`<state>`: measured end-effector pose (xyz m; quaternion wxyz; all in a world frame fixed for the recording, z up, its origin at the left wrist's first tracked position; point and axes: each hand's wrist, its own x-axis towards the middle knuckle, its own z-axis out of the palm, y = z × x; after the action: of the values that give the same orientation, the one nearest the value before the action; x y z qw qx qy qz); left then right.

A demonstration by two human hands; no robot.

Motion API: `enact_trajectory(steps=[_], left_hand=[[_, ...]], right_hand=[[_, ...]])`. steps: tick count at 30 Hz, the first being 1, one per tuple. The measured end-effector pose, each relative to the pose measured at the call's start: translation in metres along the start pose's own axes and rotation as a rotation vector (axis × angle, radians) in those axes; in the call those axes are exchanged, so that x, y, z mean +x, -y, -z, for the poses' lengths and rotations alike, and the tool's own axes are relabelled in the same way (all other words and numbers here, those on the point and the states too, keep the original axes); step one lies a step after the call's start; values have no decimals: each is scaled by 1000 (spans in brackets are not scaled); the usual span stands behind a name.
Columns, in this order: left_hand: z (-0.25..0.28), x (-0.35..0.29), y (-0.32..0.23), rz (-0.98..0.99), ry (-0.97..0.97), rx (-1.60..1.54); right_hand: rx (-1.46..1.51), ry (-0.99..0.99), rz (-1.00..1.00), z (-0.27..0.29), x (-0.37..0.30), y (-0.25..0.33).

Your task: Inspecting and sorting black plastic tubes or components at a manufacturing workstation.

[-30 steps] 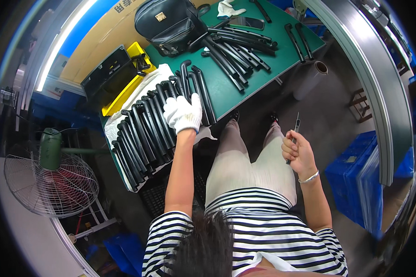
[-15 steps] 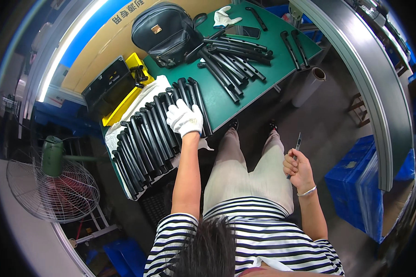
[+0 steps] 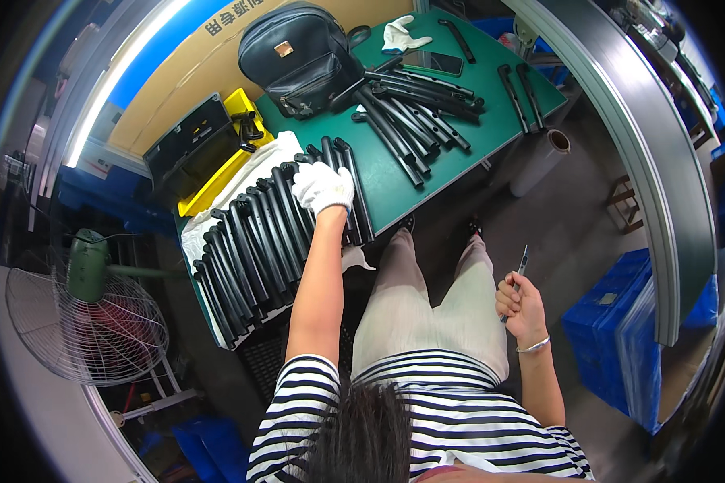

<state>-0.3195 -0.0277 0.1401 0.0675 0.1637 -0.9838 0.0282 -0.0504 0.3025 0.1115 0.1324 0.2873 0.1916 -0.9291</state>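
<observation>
My left hand (image 3: 324, 189), in a white knit glove, lies over the right part of a row of black tubes (image 3: 252, 233) with bent ends. Its fingers curl down around a tube there, and the fingertips are partly hidden. The row rests on a white cloth (image 3: 278, 149) along the front left edge of the green table (image 3: 395, 197). Away from the table, on the right, my bare right hand (image 3: 524, 310) is closed around a slim craft knife (image 3: 524, 262), blade end up. A bracelet circles that wrist.
Behind the row stand a yellow bin (image 3: 217, 181) and a black backpack (image 3: 298, 60). More black tubes (image 3: 415, 113) lie piled near a phone (image 3: 433, 62) and a spare white glove (image 3: 403, 34). A fan (image 3: 89, 322) is at left, blue crates (image 3: 608, 330) at right.
My left hand's fingers, more spread before, are now drawn in over the tubes. My right hand keeps the knife in nearly the same place. The whole view has shifted slightly.
</observation>
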Motion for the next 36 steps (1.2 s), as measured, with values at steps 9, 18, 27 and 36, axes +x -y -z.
enact_trajectory(steps=[9,18,27,36], left_hand=[[7,-2,-14,-57,-245,-80],[-1,27,-109,0,394,-560],[-40,43,-110,184,400,-793],[-45,20,-92,180,445,-1003]], right_hand=[[-14,-62,44,8,-7,0],[-55,30,53,1,-10,-4],[-10,-49,52,18,-20,-6],[-26,3,20,9,-14,-13]])
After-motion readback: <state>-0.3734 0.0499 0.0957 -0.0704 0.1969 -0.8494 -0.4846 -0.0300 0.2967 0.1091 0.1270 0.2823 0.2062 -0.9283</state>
